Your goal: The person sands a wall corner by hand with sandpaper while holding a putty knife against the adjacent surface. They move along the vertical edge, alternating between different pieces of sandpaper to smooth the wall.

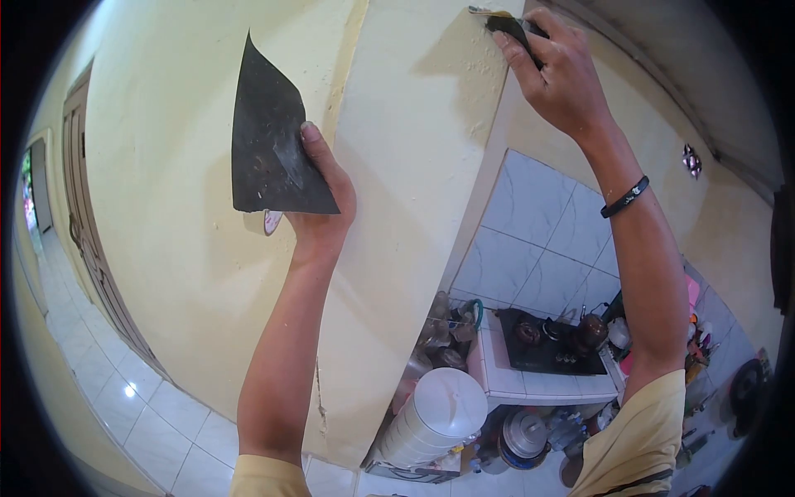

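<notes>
Black sheet [267, 137] in the left hand [329, 178] shows pale smudges.

I count two hands of mine: one left hand [329, 180] toward eleven o'clock, one right hand [565, 76] between one and two. They hold one black sheet [273, 149] and one dark hand tool [510, 30], one to each. I wear one wristband [626, 198], between two and three. Toward four sits one black stove [551, 346]; toward five, one silver-lidded pot [525, 434]; just before six, one white bucket [437, 414]. Between nine and ten stands one brown door [87, 190]. The crowded kitchenware I can't count reliably.
</notes>
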Demonstrator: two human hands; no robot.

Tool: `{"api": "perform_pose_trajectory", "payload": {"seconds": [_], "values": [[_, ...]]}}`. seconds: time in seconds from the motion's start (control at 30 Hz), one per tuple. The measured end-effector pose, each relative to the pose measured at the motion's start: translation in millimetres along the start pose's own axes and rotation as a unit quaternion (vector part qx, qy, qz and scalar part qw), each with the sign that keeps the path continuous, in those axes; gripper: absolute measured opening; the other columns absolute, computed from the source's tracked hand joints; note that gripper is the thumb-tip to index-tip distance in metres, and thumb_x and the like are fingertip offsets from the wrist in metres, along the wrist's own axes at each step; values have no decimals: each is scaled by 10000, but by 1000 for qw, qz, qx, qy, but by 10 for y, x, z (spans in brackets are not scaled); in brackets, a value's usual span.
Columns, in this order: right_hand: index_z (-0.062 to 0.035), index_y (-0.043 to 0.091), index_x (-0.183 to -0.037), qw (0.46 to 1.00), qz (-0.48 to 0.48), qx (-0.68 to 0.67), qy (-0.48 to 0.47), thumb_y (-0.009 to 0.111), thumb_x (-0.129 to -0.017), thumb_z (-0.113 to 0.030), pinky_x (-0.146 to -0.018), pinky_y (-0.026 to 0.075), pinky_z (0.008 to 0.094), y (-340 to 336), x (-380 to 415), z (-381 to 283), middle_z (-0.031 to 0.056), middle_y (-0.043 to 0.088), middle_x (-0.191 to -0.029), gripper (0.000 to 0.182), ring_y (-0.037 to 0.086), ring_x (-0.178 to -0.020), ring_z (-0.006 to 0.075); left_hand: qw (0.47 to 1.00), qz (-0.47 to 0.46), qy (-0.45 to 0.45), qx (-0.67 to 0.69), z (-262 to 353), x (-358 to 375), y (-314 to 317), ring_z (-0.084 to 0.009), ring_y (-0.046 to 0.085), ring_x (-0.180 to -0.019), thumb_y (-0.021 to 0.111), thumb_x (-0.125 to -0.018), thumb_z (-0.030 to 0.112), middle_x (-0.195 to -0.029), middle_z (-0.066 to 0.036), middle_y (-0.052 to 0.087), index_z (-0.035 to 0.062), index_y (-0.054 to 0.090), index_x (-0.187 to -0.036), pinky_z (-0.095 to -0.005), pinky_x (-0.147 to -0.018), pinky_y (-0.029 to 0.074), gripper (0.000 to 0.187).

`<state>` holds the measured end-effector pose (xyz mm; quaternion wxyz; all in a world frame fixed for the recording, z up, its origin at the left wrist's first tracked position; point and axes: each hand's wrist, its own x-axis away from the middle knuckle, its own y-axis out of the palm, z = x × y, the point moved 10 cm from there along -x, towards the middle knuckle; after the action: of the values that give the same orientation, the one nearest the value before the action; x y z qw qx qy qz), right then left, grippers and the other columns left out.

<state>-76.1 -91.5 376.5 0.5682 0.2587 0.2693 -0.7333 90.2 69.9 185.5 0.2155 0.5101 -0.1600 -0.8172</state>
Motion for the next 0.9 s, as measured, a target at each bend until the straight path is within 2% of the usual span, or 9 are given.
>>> {"api": "perform_pose_trajectory", "payload": {"seconds": [0.1, 0.2, 0.3, 0.5, 0.6, 0.7, 0.73, 0.8, 0.9], "values": [[-59, 765, -1081, 1000, -8, 5, -7, 594, -1011, -260, -860, 396, 372, -8, -14, -15, 66, 631, -989, 273, 590, -922, 240, 1000, -2, 7, 14, 7, 1, 8, -360, 501, -1312, 431, -1116, 344, -1411, -260, 532, -109, 514, -1355, -445, -1112, 371, 519], [-54, 766, -1076, 1000, 8, 5, -3, 594, -1011, -259, -864, 400, 376, -14, -19, -20, 68, 631, -992, 276, 588, -922, 247, 995, 64, 79, 2, 97, -2, -58, -337, 593, -1052, 475, -1097, 241, -1134, -211, 628, -82, 582, -1177, -426, -933, 456, 350], [-51, 766, -1080, 1000, 11, -1, -8, 594, -1011, -255, -871, 407, 382, -8, -11, -8, 71, 632, -993, 276, 587, -926, 256, 996, 57, 66, 7, 93, 2, -54, -335, 591, -1061, 471, -1099, 239, -1143, -212, 625, -83, 582, -1176, -425, -935, 456, 349], [-42, 762, -1079, 1000, 18, -7, -11, 598, -1010, -253, -873, 416, 386, -17, -5, -31, 79, 630, -994, 276, 585, -916, 271, 1000, -16, -4, 16, -35, -11, 23, -364, 481, -1337, 412, -1119, 383, -1437, -274, 504, -127, 482, -1381, -440, -1136, 352, 578], [-36, 758, -1076, 1000, 17, -17, -4, 604, -1007, -248, -856, 423, 381, -8, -13, -16, 83, 630, -999, 271, 584, -900, 277, 1000, -16, -17, 12, -27, -9, 21, -365, 469, -1353, 411, -1119, 392, -1451, -281, 491, -132, 468, -1394, -440, -1147, 339, 595], [-24, 753, -1070, 1000, 14, -22, 7, 608, -1004, -233, -845, 435, 390, 7, -6, 1, 93, 633, -1020, 263, 584, -893, 297, 998, 41, 51, 18, 75, -14, -39, -336, 592, -1066, 457, -1107, 274, -1159, -216, 621, -80, 583, -1177, -433, -932, 457, 382], [-19, 751, -1068, 1000, 14, -22, 10, 609, -1003, -227, -844, 440, 395, 1, -9, 1, 98, 635, -1029, 260, 585, -892, 306, 999, 22, 31, 14, 34, -14, -15, -348, 550, -1162, 439, -1111, 317, -1259, -240, 575, -99, 542, -1250, -435, -1004, 417, 450], [-48, 760, -1112, 996, -32, -40, 68, 626, -983, -196, -1081, 355, 452, -26, -51, -36, 100, 658, -1243, 238, 521, -1236, 322, 1000, -16, -11, 7, -23, -7, 19, -372, 465, -1355, 402, -1120, 401, -1457, -288, 481, -137, 461, -1396, -441, -1147, 338, 608], [-56, 748, -1156, 995, -57, -22, 81, 626, -967, -150, -1196, 338, 461, 6, -21, -30, 133, 658, -1353, 244, 504, -1389, 339, 998, 43, 45, 15, 45, -1, -23, -359, 587, -1057, 454, -1106, 272, -1135, -220, 620, -76, 590, -1149, -448, -939, 448, 377]]}}
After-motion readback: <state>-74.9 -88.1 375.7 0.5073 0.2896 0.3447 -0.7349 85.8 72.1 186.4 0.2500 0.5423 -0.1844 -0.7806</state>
